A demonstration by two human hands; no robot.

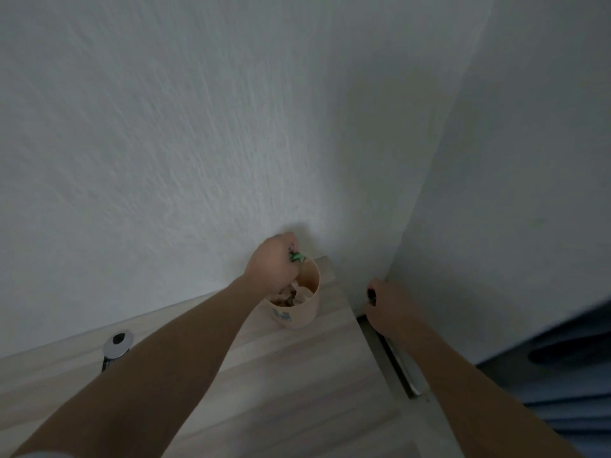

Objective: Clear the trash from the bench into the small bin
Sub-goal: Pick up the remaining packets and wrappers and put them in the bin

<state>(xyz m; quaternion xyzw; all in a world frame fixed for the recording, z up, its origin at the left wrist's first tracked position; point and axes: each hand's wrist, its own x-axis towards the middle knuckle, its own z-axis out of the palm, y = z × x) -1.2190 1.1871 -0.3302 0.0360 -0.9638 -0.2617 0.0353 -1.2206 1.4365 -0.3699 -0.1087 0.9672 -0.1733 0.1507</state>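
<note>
A small tan paper bin stands near the far right corner of the pale wooden bench, close to the wall. Crumpled trash lies inside it. My left hand hovers over the bin's mouth, fingers closed on a crumpled green wrapper at the rim. My right hand is off the bench's right edge, closed around a small dark object that sticks out at the top of the fist.
A round chrome-rimmed hole with a dark centre sits in the bench at the left. White walls meet in a corner behind the bin. A grey metal strip runs along the bench's right side. Blue fabric fills the lower right.
</note>
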